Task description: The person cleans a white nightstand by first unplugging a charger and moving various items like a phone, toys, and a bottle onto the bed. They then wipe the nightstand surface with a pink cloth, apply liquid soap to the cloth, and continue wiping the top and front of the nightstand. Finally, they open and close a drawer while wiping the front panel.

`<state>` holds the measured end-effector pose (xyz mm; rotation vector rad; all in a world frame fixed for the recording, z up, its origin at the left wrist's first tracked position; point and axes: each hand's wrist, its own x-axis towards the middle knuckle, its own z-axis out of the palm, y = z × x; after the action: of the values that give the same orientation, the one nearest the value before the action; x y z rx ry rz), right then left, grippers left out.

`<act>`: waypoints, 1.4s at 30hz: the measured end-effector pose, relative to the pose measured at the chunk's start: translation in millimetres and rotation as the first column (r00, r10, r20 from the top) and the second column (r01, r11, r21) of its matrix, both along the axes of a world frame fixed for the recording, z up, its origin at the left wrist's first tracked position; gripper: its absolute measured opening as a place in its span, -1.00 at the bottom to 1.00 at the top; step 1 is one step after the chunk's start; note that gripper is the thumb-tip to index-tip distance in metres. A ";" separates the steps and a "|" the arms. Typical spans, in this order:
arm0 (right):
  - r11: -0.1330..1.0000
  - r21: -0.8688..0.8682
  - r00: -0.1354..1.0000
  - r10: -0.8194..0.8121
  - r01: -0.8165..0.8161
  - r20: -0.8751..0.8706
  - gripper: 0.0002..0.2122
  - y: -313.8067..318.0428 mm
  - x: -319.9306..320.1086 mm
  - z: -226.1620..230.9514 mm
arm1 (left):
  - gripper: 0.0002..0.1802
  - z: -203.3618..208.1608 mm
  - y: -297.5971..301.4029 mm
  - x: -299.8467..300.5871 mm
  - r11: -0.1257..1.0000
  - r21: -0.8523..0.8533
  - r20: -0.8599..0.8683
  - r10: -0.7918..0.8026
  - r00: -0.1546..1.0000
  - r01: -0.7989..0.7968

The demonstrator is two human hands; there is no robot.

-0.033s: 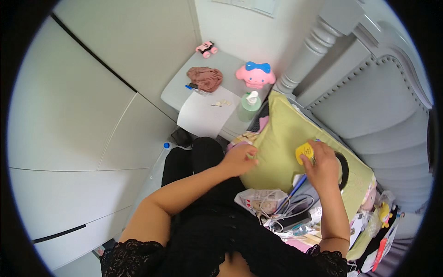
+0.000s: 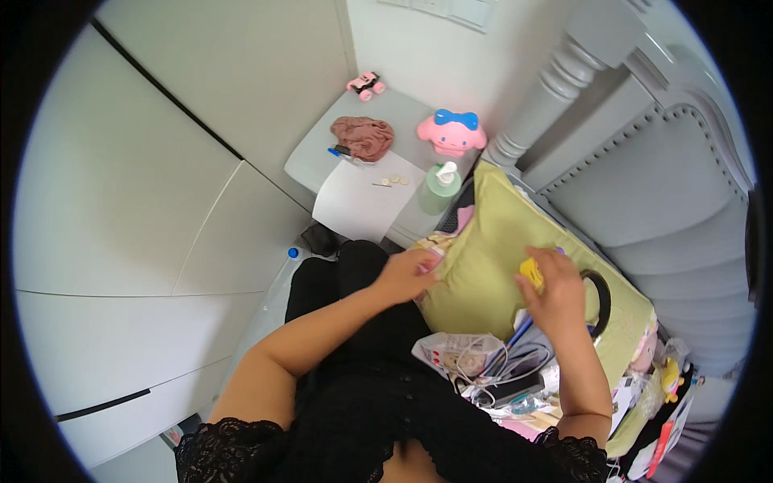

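Note:
My right hand point(image 2: 555, 294) is closed around a small yellow roundish thing point(image 2: 531, 274) with dark print on it; the fingers hide much of it, so its kind is unclear. Below that hand lies a green pillow point(image 2: 483, 274). My left hand point(image 2: 407, 276) hovers by the pillow's left edge beside a pink patterned cloth point(image 2: 439, 243), its fingers loosely bent and apart, with nothing seen in them. Just past my right wrist shows a black curved band point(image 2: 602, 302). Under the right forearm spreads a pile with a clear plastic bag point(image 2: 459, 352), pale cables point(image 2: 515, 374) and a blue stick point(image 2: 519, 330).
On the grey bedside table point(image 2: 310, 161) are a white sheet point(image 2: 354, 201) with several small round pieces, a brown cloth point(image 2: 362, 138), a green pump bottle point(image 2: 440, 191), a pink figure point(image 2: 452, 133) and a toy car point(image 2: 366, 85). A tufted headboard point(image 2: 660, 193) rises at right.
The yellow thing has turned in my right hand and less of it shows. My left hand has shifted slightly, its fingers lower against the pillow's edge. The whole view has moved a little.

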<state>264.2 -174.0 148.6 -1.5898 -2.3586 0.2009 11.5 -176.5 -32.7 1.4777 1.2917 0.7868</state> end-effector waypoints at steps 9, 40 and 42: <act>0.807 -0.366 0.850 0.288 -0.463 -0.441 -0.66 66.5 -197.6 -105.8 | -0.70 -87.7 112.7 -156.7 0.700 -0.299 0.043 0.689 0.723 -0.649; 0.746 -0.627 0.939 -0.005 -0.226 -0.344 -0.82 297.2 -374.9 -247.9 | -0.46 -150.0 104.7 -206.7 0.492 -0.281 0.030 0.863 0.505 -0.824; 0.483 -0.773 0.715 -0.356 -0.411 -0.602 -0.85 295.2 -365.9 -245.6 | -0.42 -159.3 100.2 -211.2 0.524 -0.350 0.044 0.837 0.545 -0.776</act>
<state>-101.7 121.2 -97.0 -1.3285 -1.5997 1.9674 -199.7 -76.3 -192.0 0.4381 1.8579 1.2410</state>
